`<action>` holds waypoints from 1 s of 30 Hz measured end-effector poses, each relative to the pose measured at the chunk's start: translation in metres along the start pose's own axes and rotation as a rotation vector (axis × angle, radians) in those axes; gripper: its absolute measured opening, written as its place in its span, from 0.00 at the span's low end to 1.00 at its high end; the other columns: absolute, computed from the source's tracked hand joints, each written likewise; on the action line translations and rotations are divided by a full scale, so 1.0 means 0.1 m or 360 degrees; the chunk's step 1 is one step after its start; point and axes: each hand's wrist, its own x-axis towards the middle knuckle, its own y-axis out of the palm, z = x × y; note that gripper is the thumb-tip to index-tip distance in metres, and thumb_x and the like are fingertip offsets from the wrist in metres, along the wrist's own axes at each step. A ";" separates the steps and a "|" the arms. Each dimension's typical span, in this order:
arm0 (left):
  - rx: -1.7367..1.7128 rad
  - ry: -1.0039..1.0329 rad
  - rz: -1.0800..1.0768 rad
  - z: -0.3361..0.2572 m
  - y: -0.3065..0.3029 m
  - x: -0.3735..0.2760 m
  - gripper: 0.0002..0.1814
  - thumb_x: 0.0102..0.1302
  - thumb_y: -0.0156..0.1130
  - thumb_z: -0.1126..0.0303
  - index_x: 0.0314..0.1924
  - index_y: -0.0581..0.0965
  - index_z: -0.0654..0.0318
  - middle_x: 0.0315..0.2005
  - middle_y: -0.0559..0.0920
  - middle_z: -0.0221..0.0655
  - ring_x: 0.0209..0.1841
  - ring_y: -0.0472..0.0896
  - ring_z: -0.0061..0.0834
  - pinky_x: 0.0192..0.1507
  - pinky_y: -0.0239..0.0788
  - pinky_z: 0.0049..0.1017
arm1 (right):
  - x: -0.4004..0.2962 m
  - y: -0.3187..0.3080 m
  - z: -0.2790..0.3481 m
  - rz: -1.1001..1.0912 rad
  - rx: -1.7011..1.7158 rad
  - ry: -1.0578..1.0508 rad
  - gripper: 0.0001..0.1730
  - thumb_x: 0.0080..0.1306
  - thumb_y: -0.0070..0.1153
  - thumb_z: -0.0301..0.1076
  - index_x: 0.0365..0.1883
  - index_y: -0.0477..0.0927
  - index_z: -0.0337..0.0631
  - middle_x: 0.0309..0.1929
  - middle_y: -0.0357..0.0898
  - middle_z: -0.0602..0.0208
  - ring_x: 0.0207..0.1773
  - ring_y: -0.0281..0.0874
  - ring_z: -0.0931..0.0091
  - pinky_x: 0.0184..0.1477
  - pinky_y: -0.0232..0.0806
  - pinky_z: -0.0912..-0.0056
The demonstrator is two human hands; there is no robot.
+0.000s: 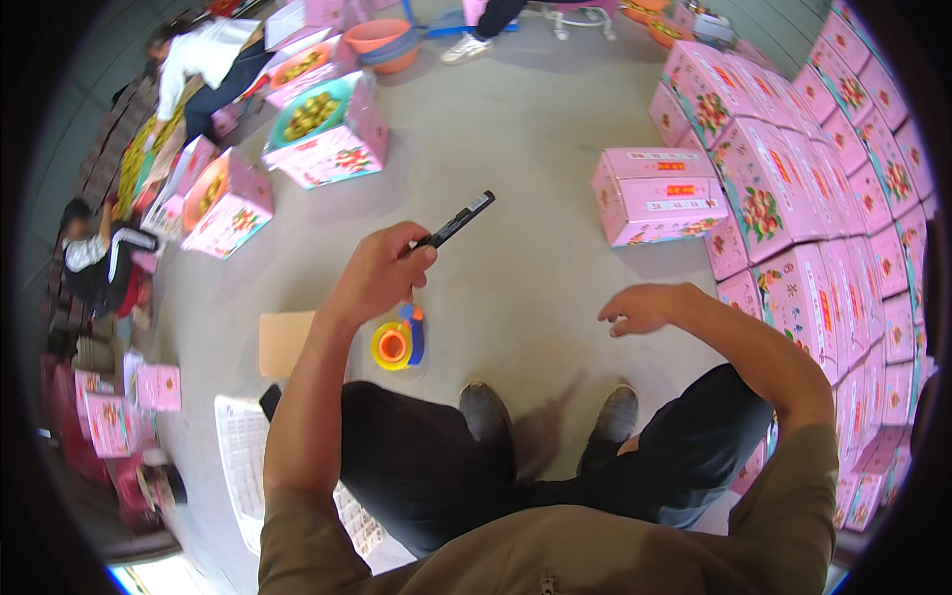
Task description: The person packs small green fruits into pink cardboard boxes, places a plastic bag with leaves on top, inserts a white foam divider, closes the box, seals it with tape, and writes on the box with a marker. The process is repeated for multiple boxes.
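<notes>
My left hand (381,269) grips a black marker pen (462,221) that points up and to the right, away from me. Below that hand, on the grey floor, sits a tape dispenser (418,335) with a roll of yellow tape (381,346). A flat piece of brown cardboard (285,343) lies to its left, partly behind my forearm. My right hand (645,309) hangs above the floor with its fingers loosely bent and nothing in them. The nearest thing to it is a single pink printed carton (660,197), apart from the hand and farther out.
Stacked pink cartons (788,178) line the right side. Cartons holding tubs of fruit (309,119) stand at the upper left, near two people (204,67) (108,256). Nested plastic tubs (381,44) are at the top. A white plastic crate (239,461) lies beside my left leg.
</notes>
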 end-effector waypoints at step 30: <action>-0.0769 -0.1756 -0.0792 4.04 1.64 -2.60 0.18 0.75 0.59 0.67 0.53 0.72 0.79 0.27 0.83 0.47 0.21 0.86 0.40 0.15 0.72 0.38 | -0.80 0.03 0.65 -0.0365 0.0533 0.0099 0.34 0.75 0.61 0.43 0.71 0.74 0.28 0.54 0.87 0.49 0.56 0.84 0.66 0.59 0.75 0.64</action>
